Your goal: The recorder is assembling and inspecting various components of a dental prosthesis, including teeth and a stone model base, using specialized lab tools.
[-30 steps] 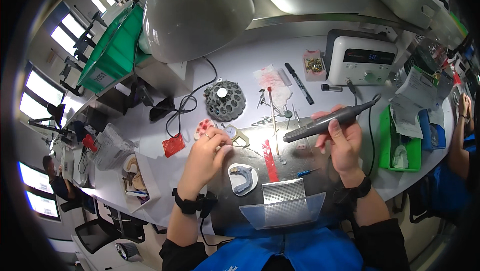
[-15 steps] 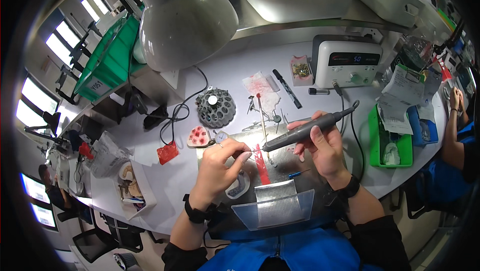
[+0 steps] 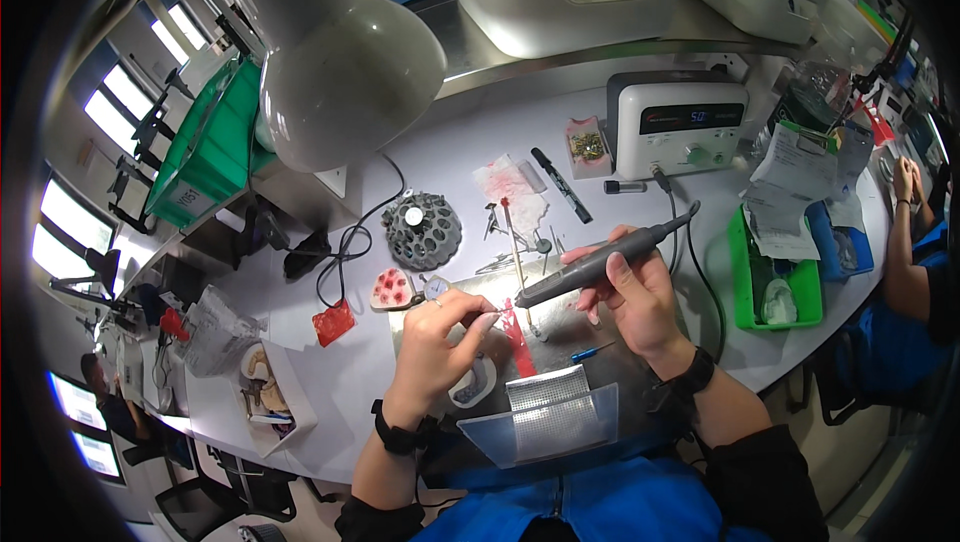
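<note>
My right hand [image 3: 640, 300] is wrapped round a dark grey rotary handpiece [image 3: 590, 272], its cord rising from the back end. The handpiece nose points left toward my left hand [image 3: 440, 337]. There, thumb and forefinger are pinched together close to the nose, on something thin that I cannot make out. Just below the nose lies a red strip [image 3: 518, 342] on a metal plate [image 3: 555, 354]. A thin stick with a red tip [image 3: 513, 232] leans beyond it. Beside my left wrist sits a clear, rounded dish-like piece [image 3: 474, 382], partly hidden.
A grey bur holder [image 3: 422, 231] stands beyond my left hand, beside a palette with red spots [image 3: 392, 288]. The white control unit [image 3: 680, 127] is at the back right. A lamp head [image 3: 350, 72] hangs overhead. A green bin [image 3: 742, 287] stands right, a clear shield [image 3: 480, 437] near my body.
The whole view has shifted a little. Both hands keep nearly the same pose, and the handpiece nose stays close to my left fingertips.
</note>
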Tool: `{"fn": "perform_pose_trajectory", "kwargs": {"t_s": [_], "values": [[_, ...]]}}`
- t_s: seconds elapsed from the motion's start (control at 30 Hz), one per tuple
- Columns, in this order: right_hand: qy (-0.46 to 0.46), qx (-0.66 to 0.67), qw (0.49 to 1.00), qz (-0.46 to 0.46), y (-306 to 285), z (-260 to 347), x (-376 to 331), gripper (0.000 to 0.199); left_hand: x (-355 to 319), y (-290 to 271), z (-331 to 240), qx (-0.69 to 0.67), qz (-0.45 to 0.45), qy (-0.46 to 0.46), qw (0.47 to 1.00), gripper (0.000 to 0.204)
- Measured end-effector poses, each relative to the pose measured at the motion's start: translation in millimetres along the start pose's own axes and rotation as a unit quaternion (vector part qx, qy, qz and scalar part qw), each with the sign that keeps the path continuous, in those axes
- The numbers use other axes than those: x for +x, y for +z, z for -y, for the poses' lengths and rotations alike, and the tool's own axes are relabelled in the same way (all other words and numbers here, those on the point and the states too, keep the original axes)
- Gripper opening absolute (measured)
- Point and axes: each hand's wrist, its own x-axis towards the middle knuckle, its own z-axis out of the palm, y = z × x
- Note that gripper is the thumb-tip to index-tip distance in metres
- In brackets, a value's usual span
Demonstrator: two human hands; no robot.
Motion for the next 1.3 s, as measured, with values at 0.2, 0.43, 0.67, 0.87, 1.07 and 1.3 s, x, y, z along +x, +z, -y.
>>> {"fn": "perform_pose_trajectory", "kwargs": {"t_s": [0.2,0.43,0.67,0.87,1.07,1.3], "values": [[-0.01,0.002,1.0,0.0,-1,1,1,0.027,1,0,-1,-0.002,-0.009,0.005,1.0,0.008],[-0.009,0.023,1.0,-0.002,-1,0,-3,0.022,-1,1,-2,-0.005,-0.014,-0.003,1.0,0.008],[0.008,0.043,0.999,0.012,-1,-11,6,0.024,-8,7,8,-0.148,-0.028,-0.12,0.981,0.028],[-0.005,-0.008,0.999,-0.031,-4,-13,8,0.026,16,23,9,-0.174,0.013,-0.067,0.982,0.044],[0.002,0.059,0.997,-0.049,36,-78,31,0.025,66,82,-5,-0.083,0.003,0.178,0.981,0.04],[0.055,0.052,0.997,-0.027,55,-41,17,0.025,98,82,-51,-0.077,0.02,0.257,0.963,0.039]]}}
